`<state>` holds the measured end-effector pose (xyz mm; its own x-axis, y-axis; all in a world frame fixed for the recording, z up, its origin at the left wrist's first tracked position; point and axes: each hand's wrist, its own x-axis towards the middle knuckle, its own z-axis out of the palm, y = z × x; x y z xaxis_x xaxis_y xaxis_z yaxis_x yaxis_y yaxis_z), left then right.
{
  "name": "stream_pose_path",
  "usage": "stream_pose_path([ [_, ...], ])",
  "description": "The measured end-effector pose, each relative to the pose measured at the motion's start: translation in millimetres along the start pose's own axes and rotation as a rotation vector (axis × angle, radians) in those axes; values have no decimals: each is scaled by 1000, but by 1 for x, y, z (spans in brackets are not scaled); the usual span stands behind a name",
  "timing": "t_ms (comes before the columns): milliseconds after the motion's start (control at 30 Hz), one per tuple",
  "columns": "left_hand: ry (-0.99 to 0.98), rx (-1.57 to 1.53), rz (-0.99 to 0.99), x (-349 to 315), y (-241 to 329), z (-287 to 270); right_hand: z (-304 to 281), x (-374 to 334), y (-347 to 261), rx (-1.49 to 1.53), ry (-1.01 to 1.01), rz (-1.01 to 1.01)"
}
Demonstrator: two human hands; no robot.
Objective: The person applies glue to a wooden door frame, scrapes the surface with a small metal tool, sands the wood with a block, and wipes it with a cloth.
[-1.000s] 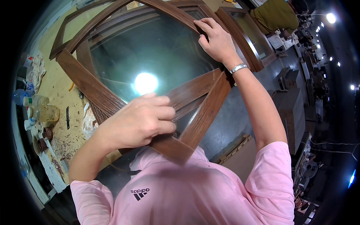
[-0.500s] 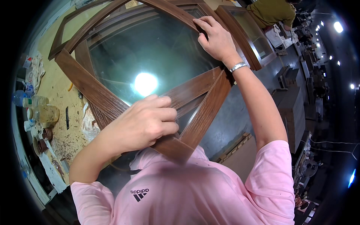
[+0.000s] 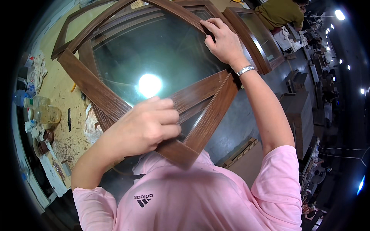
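A dark brown wooden frame (image 3: 90,85) lies turned cornerwise in front of me, its nearest corner close to my chest. Beneath it is another brown wooden frame with a glass pane (image 3: 127,54), which reflects a bright lamp. My right hand (image 3: 224,42) has its fingers bent over the far right rail of the upper frame. Low over the near left rail is my left hand (image 3: 148,125), curled closed and slightly blurred. Its fingertips are turned away, so anything between them is hidden.
More glazed wooden frames (image 3: 252,34) stand at the right and back. Bottles and a jar of yellowish liquid (image 3: 48,115) line the stained workbench's (image 3: 63,142) left side. A person in an olive top (image 3: 279,13) is at the far right. A cardboard-like panel (image 3: 244,159) stands below right.
My left hand has shifted slightly left along the near rail, still curled. My right hand keeps its place on the frame.
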<state>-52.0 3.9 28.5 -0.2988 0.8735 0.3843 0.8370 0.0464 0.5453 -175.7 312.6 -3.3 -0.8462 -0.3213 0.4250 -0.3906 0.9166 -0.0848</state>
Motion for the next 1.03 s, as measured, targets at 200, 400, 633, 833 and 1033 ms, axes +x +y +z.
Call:
stream_pose_path([
  [200, 44, 84, -47, 4, -2, 9, 1, 2, 0, 6, 19, -15],
  [400, -51, -70, -7, 0, -1, 1, 1, 0, 0, 3, 17, -5],
  [633, -72, -79, 2, 4, -2, 0, -1, 1, -1, 16, 0, 20],
  [833, -22, -78, 5, 6, -5, 6, 0, 2, -1, 19, -10, 15],
  [1033, -31, -56, -18, 5, -4, 4, 2, -1, 0, 12, -6, 17],
])
